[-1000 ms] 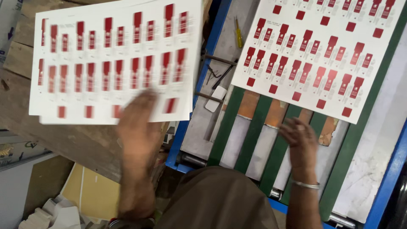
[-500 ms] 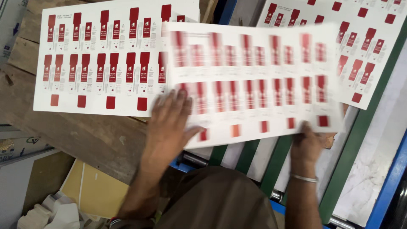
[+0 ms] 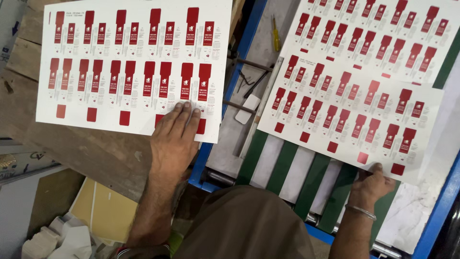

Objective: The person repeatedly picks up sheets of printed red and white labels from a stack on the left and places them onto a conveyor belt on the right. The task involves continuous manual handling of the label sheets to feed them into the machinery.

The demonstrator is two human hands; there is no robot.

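My left hand lies flat, fingers together, on the near right corner of a white sheet printed with rows of red carton shapes; that sheet rests on a wooden table. My right hand pinches the near edge of a second printed sheet that lies over green and white conveyor belts. A metal bangle circles my right wrist. A third printed sheet lies beyond it, partly under the second one.
A blue machine frame runs between table and belts, with a yellow-handled screwdriver and metal rods on a grey plate. Yellow board and white cardboard scraps lie on the floor at the lower left.
The sheet that was in the air between my hands now lies on the belts at the right. My left hand has gone back onto the sheet on the wooden table.
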